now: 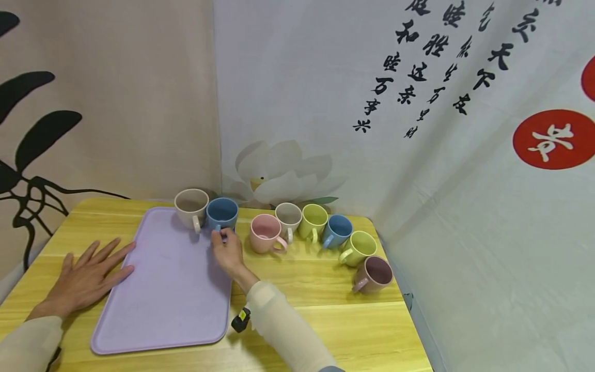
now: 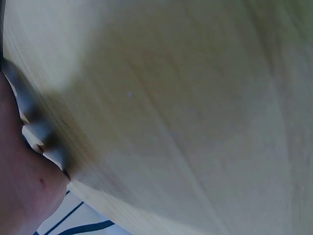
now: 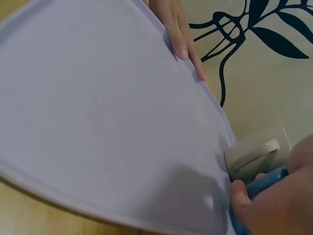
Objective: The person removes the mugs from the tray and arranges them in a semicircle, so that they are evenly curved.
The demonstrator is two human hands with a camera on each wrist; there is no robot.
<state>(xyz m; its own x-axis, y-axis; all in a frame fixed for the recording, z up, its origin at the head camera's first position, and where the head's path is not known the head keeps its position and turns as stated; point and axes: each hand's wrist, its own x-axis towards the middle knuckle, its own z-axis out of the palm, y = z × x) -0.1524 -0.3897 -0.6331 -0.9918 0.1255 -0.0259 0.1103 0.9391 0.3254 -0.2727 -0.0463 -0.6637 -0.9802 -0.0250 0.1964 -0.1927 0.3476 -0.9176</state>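
A lilac tray (image 1: 167, 289) lies on the wooden table. At its far edge a white mug (image 1: 186, 204) stands on the left, with a blue mug (image 1: 222, 209) right beside it. My right hand (image 1: 229, 253) pinches the blue mug's handle; in the right wrist view the fingers wrap round the blue handle (image 3: 266, 181), next to the white mug (image 3: 259, 152). My left hand (image 1: 88, 279) lies spread out with its fingertips at the tray's left rim. Only part of the left hand (image 2: 29, 191) shows in the left wrist view, over blurred wood.
Right of the tray stand a pink mug (image 1: 265, 232), a white mug (image 1: 287, 217), two green mugs, a second blue mug (image 1: 338, 230) and a purple mug (image 1: 374, 274). A small black object (image 1: 240, 320) sits by the right sleeve. A printed cloth (image 1: 288, 103) hangs behind the table.
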